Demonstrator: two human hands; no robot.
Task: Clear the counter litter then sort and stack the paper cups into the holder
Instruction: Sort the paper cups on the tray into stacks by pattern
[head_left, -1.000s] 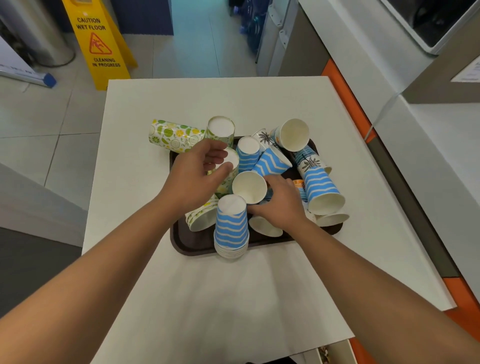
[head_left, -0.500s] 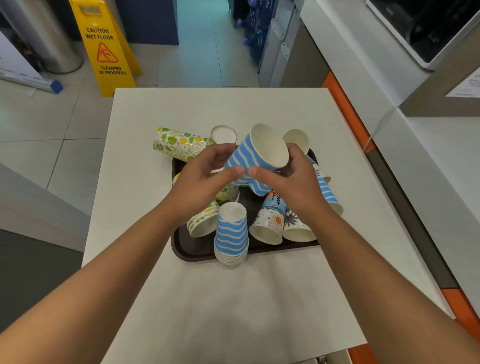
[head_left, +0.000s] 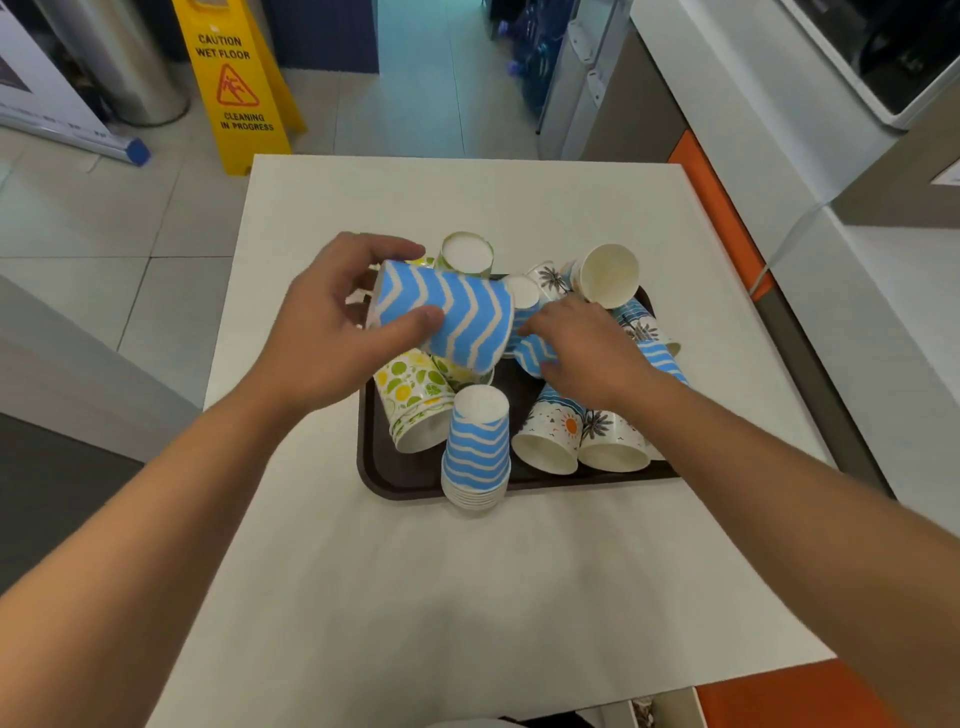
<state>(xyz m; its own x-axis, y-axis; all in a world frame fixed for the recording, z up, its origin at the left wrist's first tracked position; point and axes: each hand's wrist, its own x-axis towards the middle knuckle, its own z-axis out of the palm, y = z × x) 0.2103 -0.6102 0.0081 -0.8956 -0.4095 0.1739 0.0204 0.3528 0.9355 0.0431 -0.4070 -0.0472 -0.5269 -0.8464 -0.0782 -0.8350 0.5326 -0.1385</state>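
A dark brown tray (head_left: 395, 480) on the white table holds a jumble of paper cups. My left hand (head_left: 332, 338) grips a blue-and-white wavy cup (head_left: 457, 317) lying sideways above the tray's left part. My right hand (head_left: 587, 348) curls round another blue wavy cup (head_left: 530, 351) among the pile. An upside-down stack of blue wavy cups (head_left: 475, 447) stands at the tray's front edge. A lemon-print stack (head_left: 415, 405) lies to its left. Sun-and-palm print cups (head_left: 556, 436) lie on their sides at the front right. No holder is in view.
The white table (head_left: 467, 597) stretches toward me in front of the tray. A yellow wet-floor sign (head_left: 236, 83) stands on the tiles beyond the table's far left corner. A counter with an orange edge (head_left: 711, 197) runs along the right side.
The blue wavy cup held by both hands has passed to my left hand and turned sideways. My right hand has dropped into the pile onto another blue cup.
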